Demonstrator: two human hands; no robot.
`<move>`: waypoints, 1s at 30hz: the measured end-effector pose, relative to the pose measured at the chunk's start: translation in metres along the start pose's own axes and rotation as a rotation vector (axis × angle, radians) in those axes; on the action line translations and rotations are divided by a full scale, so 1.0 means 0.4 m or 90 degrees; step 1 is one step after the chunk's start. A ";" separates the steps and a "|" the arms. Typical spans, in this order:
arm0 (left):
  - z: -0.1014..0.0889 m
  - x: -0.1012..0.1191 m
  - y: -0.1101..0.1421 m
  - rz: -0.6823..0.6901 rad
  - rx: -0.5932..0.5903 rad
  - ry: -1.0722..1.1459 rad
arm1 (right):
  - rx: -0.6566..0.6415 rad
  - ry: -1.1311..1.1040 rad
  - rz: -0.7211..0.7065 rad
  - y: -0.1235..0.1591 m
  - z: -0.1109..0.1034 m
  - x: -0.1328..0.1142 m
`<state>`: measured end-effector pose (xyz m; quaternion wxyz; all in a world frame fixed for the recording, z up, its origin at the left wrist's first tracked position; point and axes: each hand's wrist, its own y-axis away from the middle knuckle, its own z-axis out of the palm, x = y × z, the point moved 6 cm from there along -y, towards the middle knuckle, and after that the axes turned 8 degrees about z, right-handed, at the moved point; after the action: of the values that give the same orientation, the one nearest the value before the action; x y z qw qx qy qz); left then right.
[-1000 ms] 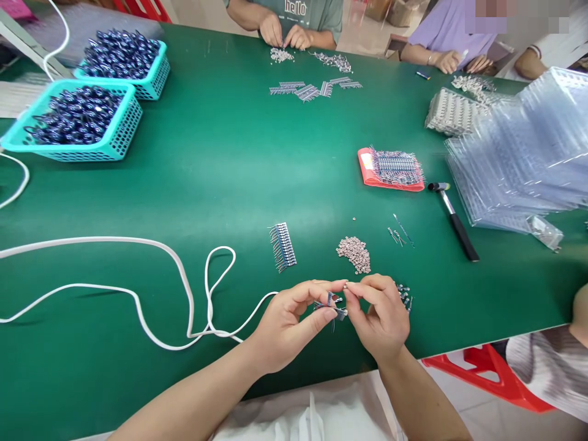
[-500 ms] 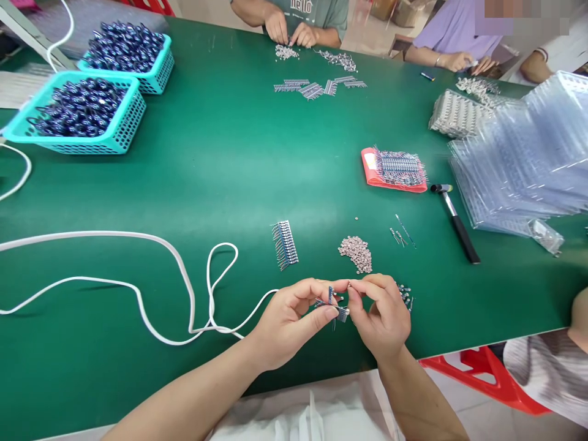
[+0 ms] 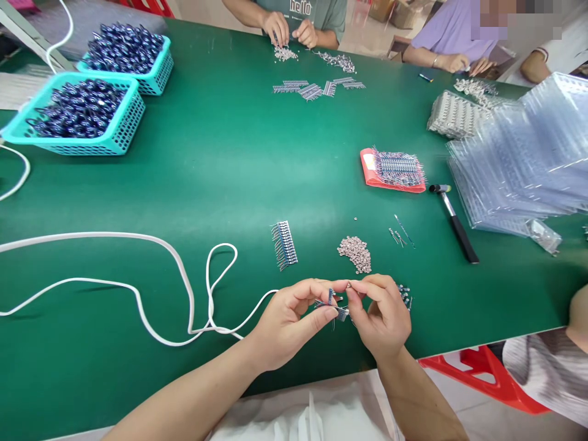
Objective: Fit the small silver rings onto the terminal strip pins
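Note:
My left hand (image 3: 291,327) is closed on a short blue component strip (image 3: 342,314) with thin wire legs, pinched between thumb and fingers. My right hand (image 3: 383,321) meets its fingertips, closed on a tiny round piece (image 3: 348,285), partly covered by the fingers. Just beyond them lies a pile of small pinkish-grey round pieces (image 3: 355,255). Another strip of blue components with wire legs (image 3: 285,245) rests on the table to the left. Partly behind my right hand are loose small components (image 3: 405,296).
White cables (image 3: 188,282) curl across the left of the green table (image 3: 229,165). Turquoise baskets (image 3: 131,113) hold dark blue glossy parts. On the right are a hammer (image 3: 459,229), a red-banded component bundle (image 3: 395,170) and clear plastic trays (image 3: 519,159). Other people's hands (image 3: 289,30) work opposite.
My hands stay together in nearly the same place, with only slight finger movement around the strip and the tiny piece. The view has shifted slightly.

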<state>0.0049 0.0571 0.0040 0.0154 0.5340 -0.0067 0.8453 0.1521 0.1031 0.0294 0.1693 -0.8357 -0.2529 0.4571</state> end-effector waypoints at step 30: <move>0.000 0.005 0.004 0.020 -0.006 -0.058 | -0.005 0.025 -0.001 -0.003 0.002 -0.001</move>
<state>0.0037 0.0555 0.0059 0.0042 0.5720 -0.0200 0.8200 0.1508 0.1037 0.0298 0.1718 -0.8449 -0.2520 0.4395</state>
